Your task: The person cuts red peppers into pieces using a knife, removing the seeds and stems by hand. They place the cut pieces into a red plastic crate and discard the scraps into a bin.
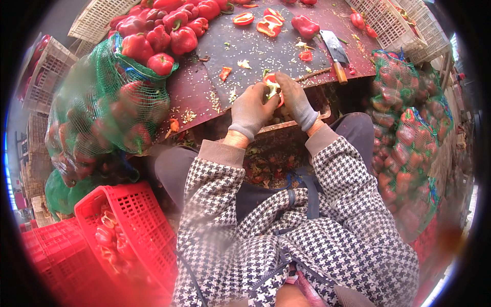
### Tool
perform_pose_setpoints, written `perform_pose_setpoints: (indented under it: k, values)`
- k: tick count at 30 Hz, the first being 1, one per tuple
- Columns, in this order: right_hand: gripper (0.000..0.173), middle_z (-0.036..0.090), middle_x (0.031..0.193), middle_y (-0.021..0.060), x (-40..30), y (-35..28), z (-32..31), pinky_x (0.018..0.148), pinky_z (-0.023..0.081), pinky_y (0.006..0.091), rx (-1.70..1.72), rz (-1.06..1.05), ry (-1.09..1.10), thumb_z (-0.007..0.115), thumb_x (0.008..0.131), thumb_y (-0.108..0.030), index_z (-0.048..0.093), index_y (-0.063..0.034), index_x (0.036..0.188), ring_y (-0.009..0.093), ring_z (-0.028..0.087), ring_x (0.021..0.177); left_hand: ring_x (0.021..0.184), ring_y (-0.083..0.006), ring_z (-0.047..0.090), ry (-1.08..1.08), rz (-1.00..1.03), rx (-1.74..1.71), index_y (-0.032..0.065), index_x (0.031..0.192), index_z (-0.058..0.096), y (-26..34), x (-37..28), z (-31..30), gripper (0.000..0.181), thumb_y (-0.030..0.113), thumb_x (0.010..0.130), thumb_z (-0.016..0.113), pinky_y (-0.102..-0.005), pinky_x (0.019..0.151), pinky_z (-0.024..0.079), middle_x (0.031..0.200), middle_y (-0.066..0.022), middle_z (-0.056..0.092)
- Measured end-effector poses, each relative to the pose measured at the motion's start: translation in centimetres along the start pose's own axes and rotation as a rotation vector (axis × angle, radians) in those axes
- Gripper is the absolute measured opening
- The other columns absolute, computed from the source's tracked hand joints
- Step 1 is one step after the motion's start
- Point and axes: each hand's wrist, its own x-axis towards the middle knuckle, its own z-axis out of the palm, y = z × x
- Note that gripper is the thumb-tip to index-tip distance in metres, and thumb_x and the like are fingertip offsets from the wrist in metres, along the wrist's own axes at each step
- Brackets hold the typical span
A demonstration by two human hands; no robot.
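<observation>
Both of my hands wear thin, stained work gloves and meet at the near edge of the table. My left hand (251, 109) grips a cut piece of red bell pepper (271, 85) that shows its pale core. My right hand (297, 98) holds the same piece from the other side, and part of it is hidden by the fingers. Beyond them, cut pepper pieces (269, 26) and a whole red pepper (305, 27) lie on the dark mat (238, 46) among scattered seeds. A cleaver (334, 48) with a wooden handle rests to the right, its handle over the edge.
Whole red peppers (183, 39) are heaped at the back left beside a full green mesh bag (103, 103). A red plastic crate (142, 226) with cut peppers stands at lower left. More filled mesh bags (406, 149) are at right. Pale crates (387, 27) stand behind.
</observation>
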Motion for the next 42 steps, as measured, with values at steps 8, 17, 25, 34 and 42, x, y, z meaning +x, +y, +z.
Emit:
perform_pose_setpoints:
  k: [8,17,25,34,42]
  values:
    - [0.054,0.067,0.109,0.0172,0.5,-1.9,-0.8,0.091,0.046,0.0329,-0.302,-0.068,-0.192,0.044,0.099,-0.049,0.058,-0.0008,0.120,0.025,0.063,0.104,0.079,-0.0180,0.067,-0.135,-0.336,-0.559,-0.0001,0.098,0.065,0.2,0.2,-0.4,0.027,0.024,0.086,0.063,-0.0303,0.070,0.050,0.085,-0.0077,0.069]
    - [0.052,0.065,0.113,0.0160,0.3,-2.2,-1.9,0.091,0.046,0.0313,-0.234,-0.032,-0.387,0.042,0.102,-0.045,0.055,-0.0023,0.128,0.021,0.062,0.103,0.050,-0.0133,0.060,-0.368,-0.489,-0.880,0.0033,0.099,0.064,-0.9,0.9,-0.5,0.038,0.038,0.087,0.072,-0.0267,0.041,0.047,0.074,-0.0051,0.066]
    - [0.046,0.064,0.114,0.0093,-0.4,-3.2,-2.3,0.096,0.044,0.0293,-0.093,0.006,-0.399,0.046,0.102,-0.041,0.056,-0.0033,0.127,0.015,0.057,0.107,0.051,-0.0120,0.060,-0.344,-0.395,-0.863,0.0054,0.099,0.066,-1.0,1.0,0.3,0.030,0.031,0.085,0.070,-0.0263,0.043,0.048,0.074,-0.0042,0.066]
    - [0.040,0.066,0.108,0.0084,-2.7,-3.0,-0.6,0.089,0.046,0.0270,-0.069,0.020,-0.204,0.053,0.098,-0.034,0.058,-0.0044,0.124,0.011,0.058,0.097,0.056,-0.0121,0.064,-0.082,-0.352,-0.561,0.0061,0.099,0.071,-0.1,0.5,1.5,0.029,0.030,0.084,0.062,-0.0278,0.052,0.050,0.078,-0.0088,0.070]
    - [0.039,0.068,0.104,0.0064,-1.8,0.0,-0.8,0.084,0.048,0.0265,0.055,0.096,-0.026,0.052,0.099,-0.030,0.064,0.0026,0.116,0.010,0.059,0.094,0.077,-0.0137,0.064,-0.088,-0.562,-0.916,-0.0026,0.107,0.066,-2.1,1.1,3.0,0.026,0.006,0.089,0.049,-0.0273,0.068,0.053,0.091,-0.0082,0.067]
